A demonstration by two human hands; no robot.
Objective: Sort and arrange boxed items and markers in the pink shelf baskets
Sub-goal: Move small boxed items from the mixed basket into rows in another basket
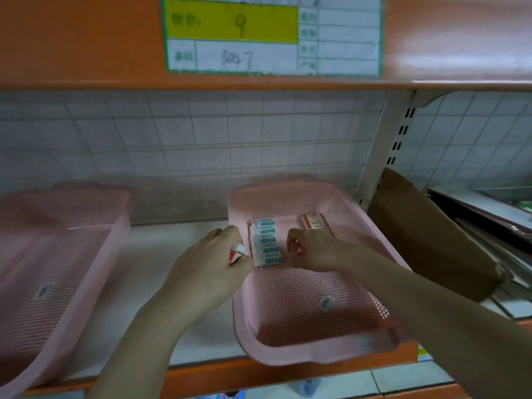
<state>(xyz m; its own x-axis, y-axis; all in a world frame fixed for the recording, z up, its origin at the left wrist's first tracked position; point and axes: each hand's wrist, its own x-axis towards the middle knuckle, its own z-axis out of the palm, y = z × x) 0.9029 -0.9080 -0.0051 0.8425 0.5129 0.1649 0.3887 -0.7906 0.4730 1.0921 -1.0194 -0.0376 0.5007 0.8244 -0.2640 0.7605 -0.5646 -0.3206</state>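
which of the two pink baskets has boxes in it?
The right pink basket, where both hands are working. It holds a row of teal-labelled boxes and red-and-white boxes at the back. No boxes are visible in the left pink basket.

A handwritten shelf label (273, 34), yellow-panelled and green-bordered, hangs at twelve o'clock on the orange upper shelf (86, 53). Behind, a wire grid (201, 139) backs the bay before white tiles. At three o'clock, a brown cardboard sheet (426, 234) leans beside the slotted upright (385, 156).
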